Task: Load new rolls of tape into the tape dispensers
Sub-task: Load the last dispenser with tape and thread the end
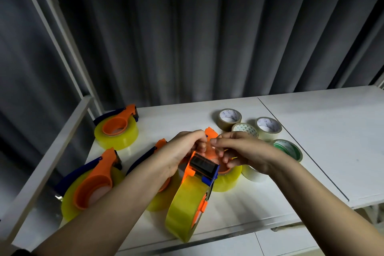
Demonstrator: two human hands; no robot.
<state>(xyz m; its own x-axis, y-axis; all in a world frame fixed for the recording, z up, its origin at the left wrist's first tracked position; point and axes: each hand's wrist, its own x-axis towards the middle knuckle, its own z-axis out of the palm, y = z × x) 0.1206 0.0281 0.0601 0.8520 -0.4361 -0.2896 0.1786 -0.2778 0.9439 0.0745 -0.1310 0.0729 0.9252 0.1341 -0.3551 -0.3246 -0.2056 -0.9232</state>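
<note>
An orange and blue tape dispenser [202,169] with a big yellow tape roll [184,206] stands on edge at the front of the white table [301,131]. My left hand [178,151] grips its top at the cutter end. My right hand [241,149] pinches the clear tape end just above the cutter. Three other loaded dispensers lie flat on the left: one at the back [117,129], one at the front left [91,185], and one [160,147] mostly hidden under my left forearm.
Several loose tape rolls lie behind my right hand: two clear rolls [229,117] [268,127], a white-cored roll [245,129], a green-cored roll [287,149]. Another yellow roll [228,178] lies under my hands. A white shelf frame [41,158] borders the left; grey curtains hang behind.
</note>
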